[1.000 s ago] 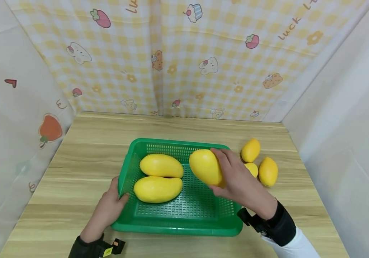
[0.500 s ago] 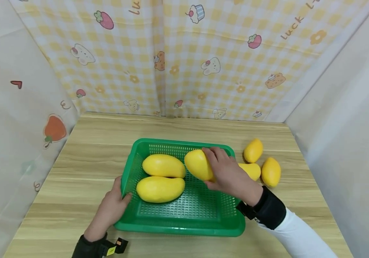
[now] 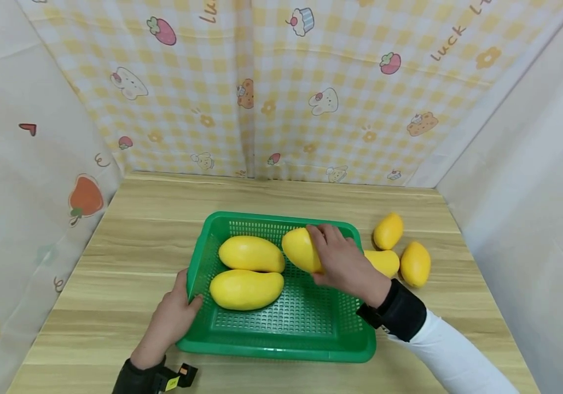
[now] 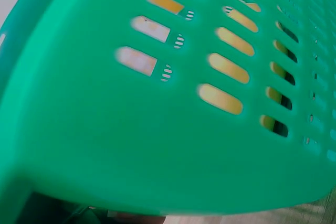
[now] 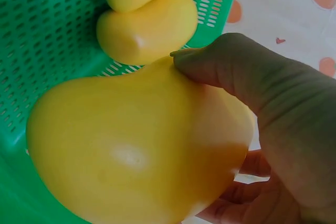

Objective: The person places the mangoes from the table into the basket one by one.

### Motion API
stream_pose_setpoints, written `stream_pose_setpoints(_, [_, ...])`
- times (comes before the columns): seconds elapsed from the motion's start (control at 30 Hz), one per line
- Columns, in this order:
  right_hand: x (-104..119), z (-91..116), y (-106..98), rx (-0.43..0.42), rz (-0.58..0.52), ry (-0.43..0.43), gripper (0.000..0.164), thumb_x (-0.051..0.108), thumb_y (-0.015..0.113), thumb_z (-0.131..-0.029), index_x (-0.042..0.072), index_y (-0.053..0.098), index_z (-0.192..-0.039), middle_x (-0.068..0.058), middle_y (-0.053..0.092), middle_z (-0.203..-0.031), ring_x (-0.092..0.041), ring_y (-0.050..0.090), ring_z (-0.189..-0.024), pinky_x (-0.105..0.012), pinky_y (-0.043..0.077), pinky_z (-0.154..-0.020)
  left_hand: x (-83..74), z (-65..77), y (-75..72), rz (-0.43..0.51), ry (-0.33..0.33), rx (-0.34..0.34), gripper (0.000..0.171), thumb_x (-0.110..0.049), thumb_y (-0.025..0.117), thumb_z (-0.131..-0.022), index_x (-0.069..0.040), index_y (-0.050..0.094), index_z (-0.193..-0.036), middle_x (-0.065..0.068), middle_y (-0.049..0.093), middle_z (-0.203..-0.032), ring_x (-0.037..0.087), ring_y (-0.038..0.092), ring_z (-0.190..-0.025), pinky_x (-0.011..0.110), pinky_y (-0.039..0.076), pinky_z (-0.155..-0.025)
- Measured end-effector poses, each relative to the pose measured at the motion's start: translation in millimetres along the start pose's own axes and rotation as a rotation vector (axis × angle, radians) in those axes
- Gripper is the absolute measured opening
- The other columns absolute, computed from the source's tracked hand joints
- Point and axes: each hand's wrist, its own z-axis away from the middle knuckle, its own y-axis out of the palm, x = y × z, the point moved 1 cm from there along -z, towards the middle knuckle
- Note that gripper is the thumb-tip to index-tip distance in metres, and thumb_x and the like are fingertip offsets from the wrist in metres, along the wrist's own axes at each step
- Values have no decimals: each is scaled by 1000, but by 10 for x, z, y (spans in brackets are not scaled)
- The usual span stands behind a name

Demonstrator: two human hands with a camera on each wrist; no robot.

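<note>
My right hand (image 3: pixel 342 260) grips a yellow mango (image 3: pixel 302 249) at the back right of the green plastic basket (image 3: pixel 276 350). In the right wrist view the thumb (image 5: pixel 231 64) presses on one side of that mango (image 5: pixel 126 145), and the fingers curl round the other. Two more mangoes lie side by side inside the basket, one toward the back (image 3: pixel 251 254) and one in front of it (image 3: pixel 247 290). My left hand (image 3: pixel 172 314) holds the basket's left rim, thumb over the inside. Only the slotted green wall (image 4: pixel 131 145) fills most of the left wrist view.
Right of the basket, two small yellow mangoes (image 3: pixel 388 231) (image 3: pixel 415 264) and a larger one (image 3: pixel 383 262), partly hidden by the basket and my right hand, lie on the wooden table (image 3: pixel 138 230). A checked cloth (image 3: pixel 281 126) hangs behind, and white cloth walls stand at both sides.
My right hand has moved a little left with its mango, showing more of the larger mango beside the basket. The left hand keeps its hold on the rim; the whole view has shifted slightly.
</note>
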Motion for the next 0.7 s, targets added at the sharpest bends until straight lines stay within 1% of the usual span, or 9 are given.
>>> stream_pose_setpoints(0.2, [-8,-30,48,29,-10,19,93,32,85,-67,0,36,-140,-19,47,-122,-33,49,-107,-43,48,-72,-1,1,-13,-6,-7,1,59,-5,51,-95,5,19,-143,20,65,-90,22,62,-65,36,48,-51])
stream_pose_setpoints(0.47, [-35,-41,79,25,9,20,93,32,85,-67,-2,37,-138,-20,47,-120,-33,49,-103,-41,48,-67,-18,14,-21,4,2,1,59,-4,51,-95,5,19,-143,20,65,-89,22,62,-65,36,47,-51])
stream_pose_setpoints(0.57, [-43,-55,117,51,24,28,94,32,86,-67,-3,37,-139,-20,47,-120,-33,49,-103,-41,47,-67,-24,17,-23,10,5,-2,58,-4,51,-94,5,19,-143,21,65,-92,22,62,-67,36,47,-52])
stream_pose_setpoints(0.7, [-54,-66,185,112,59,47,93,34,85,-69,-4,37,-139,-21,46,-122,-34,47,-105,-42,47,-68,-23,19,-21,18,4,-2,59,-4,51,-94,4,20,-143,22,64,-94,23,62,-68,35,48,-52])
